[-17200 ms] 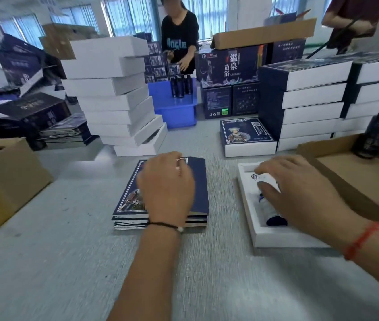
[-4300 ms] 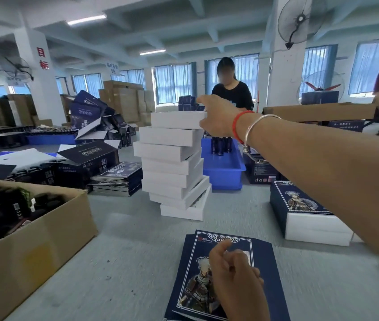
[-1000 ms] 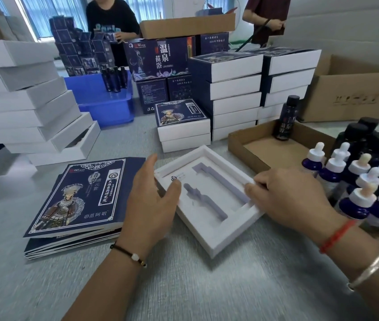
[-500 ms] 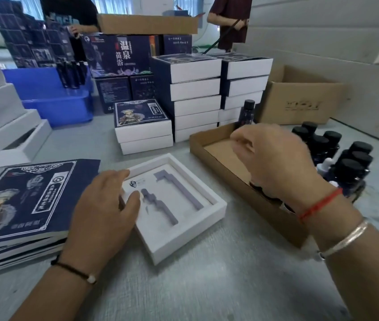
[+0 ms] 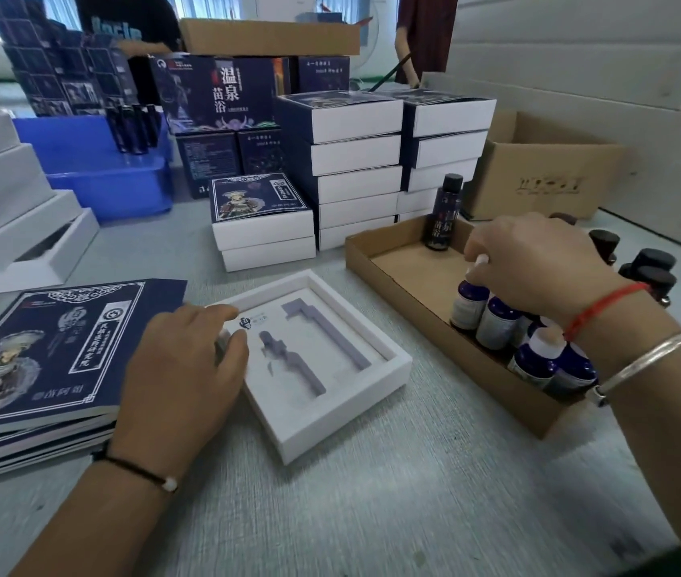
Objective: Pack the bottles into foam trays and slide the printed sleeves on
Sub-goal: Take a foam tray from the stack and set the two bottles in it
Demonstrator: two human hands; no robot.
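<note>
Your right hand (image 5: 538, 264) pinches the white cap of a dropper bottle (image 5: 467, 304) in the cardboard tray (image 5: 376, 254) at 3 o'clock — small, smooth, probably glass, so lift by the neck. Your left hand (image 5: 180, 368) lies flat, fingers relaxed, on the light foam tray (image 5: 347, 406) — dents easily.

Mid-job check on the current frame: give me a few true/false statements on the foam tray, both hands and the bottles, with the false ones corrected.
1. Both cutouts of the foam tray are empty. True.
2. The left hand is lifting a printed sleeve off the sleeve stack. False: it rests on the tray's left edge, beside the stack.
3. The right hand is over the dropper bottles in the shallow cardboard box, its fingers closing on a white dropper top. True.
4. The tall dark bottle lies flat in the tray. False: it stands upright in the far corner of the cardboard box.
5. The tray already wears its sleeve. False: it is bare and open.
</note>
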